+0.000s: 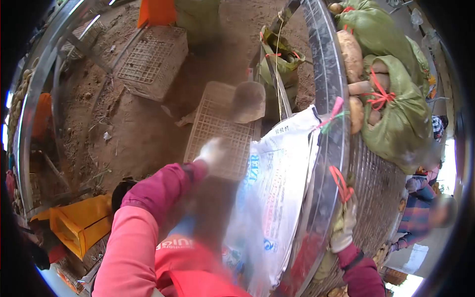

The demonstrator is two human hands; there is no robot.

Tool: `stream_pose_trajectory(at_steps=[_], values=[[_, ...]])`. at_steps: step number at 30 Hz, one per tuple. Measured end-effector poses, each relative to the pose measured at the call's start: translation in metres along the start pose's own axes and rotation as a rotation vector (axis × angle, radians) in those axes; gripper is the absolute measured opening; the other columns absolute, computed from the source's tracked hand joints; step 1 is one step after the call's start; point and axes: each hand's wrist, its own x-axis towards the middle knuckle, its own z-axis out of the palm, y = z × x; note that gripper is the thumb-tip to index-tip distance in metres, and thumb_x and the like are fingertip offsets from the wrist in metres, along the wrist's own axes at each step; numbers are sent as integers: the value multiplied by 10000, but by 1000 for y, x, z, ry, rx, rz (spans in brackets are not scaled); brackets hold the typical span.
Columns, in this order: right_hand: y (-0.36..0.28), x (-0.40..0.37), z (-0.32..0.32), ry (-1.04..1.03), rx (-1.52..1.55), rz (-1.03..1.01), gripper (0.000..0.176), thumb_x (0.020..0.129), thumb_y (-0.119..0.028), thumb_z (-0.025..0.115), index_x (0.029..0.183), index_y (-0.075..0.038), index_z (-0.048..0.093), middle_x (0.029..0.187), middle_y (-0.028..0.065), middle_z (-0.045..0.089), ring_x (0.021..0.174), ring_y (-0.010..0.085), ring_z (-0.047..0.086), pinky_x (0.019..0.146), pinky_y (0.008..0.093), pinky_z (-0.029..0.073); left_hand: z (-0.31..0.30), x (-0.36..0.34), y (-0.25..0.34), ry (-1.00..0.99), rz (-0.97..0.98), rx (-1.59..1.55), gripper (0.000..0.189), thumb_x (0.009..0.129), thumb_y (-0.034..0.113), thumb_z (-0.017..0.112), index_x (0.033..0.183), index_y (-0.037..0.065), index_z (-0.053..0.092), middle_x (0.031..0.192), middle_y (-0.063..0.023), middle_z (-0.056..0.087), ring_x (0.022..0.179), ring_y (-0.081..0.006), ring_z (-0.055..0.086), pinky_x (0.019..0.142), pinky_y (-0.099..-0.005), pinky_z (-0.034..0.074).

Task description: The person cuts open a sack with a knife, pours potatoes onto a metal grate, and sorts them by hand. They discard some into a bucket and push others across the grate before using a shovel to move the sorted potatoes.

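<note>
My left hand, in a white glove, is over the plastic crate; motion blur hides its fingers. At the metal edge on the right, my gloved right hand is closed around green sack material, beside a red tie. Between my hands, a white printed sack hangs along the edge, with pink and green strings at its top corner. Beyond my right hand, a green sack tied with red string sits on the ribbed surface, with large tan tubers beside it.
Another crate stands on the dirt floor at the upper left. An open green bag hangs on a frame beyond the near crate. A yellow-orange container is at the lower left. A person in a plaid top is at the far right.
</note>
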Motion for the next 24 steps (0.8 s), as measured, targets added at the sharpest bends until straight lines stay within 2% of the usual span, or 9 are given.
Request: stream_pose_trajectory(at_steps=[1,5,8,11,15,19,21,22,24], values=[[1,-4,-12,-42,-349,-140,485,955,-162,559,1411,-30,462,1432,159,448,1301,299,484,1063,376,427,8,30,0,-18,-74,-54,481,842,213,654,1295,62,601,1260,-200,629,1163,-365,605,995,-418,483],[6,-17,-44,-103,-518,-122,504,908,-180,606,1373,-29,485,1379,171,481,1253,305,516,1013,388,460,77,130,-6,21,-402,-207,724,836,260,735,1449,19,434,1382,-227,558,1228,-351,575,1012,-414,473],[0,-3,-38,-135,-643,-147,497,879,-171,622,1340,-26,502,1346,174,498,1219,320,528,990,399,465,149,191,-43,5,-801,-1273,657,903,331,718,1429,40,454,1350,-226,562,1194,-360,587,945,-469,519],[-5,6,-33,-165,-715,-162,491,851,-161,638,1307,-22,519,1313,177,515,1185,335,541,967,409,470,202,219,-65,62,-698,-1558,548,916,342,711,1333,46,515,1186,-225,631,995,-315,666,794,-432,577],[-13,11,-33,-190,-780,-169,482,813,-148,658,1263,-17,541,1269,181,538,1140,355,557,937,422,477,222,245,-59,282,-817,-1661,324,920,311,701,1121,76,608,875,-129,672,665,-214,636,555,-299,526],[-19,9,-30,-194,-816,-193,474,776,-136,679,1219,-13,564,1225,184,561,1095,375,573,907,436,484,218,268,-77,311,-809,-1346,236,860,191,736,1050,63,681,938,-102,694,788,-204,659,691,-322,535],[-27,8,-31,-188,-827,-215,470,757,-129,690,1196,-10,575,1203,186,572,1073,385,582,892,443,487,201,243,-103,139,-74,-425,337,874,107,662,1198,22,623,1097,-132,680,944,-238,643,834,-329,496],[-32,8,-26,-182,-830,-233,468,747,-126,695,1185,-9,581,1192,187,578,1061,390,586,885,446,489,196,235,-118,276,220,-67,397,882,65,624,1272,2,595,1177,-146,673,1022,-256,636,905,-332,477],[-43,7,-18,-160,-827,-284,463,729,-120,706,1163,-7,592,1170,189,589,1039,400,594,870,453,492,152,186,-91,195,152,-327,392,927,-20,498,1310,10,574,1025,-128,695,859,-211,655,765,-330,528]])
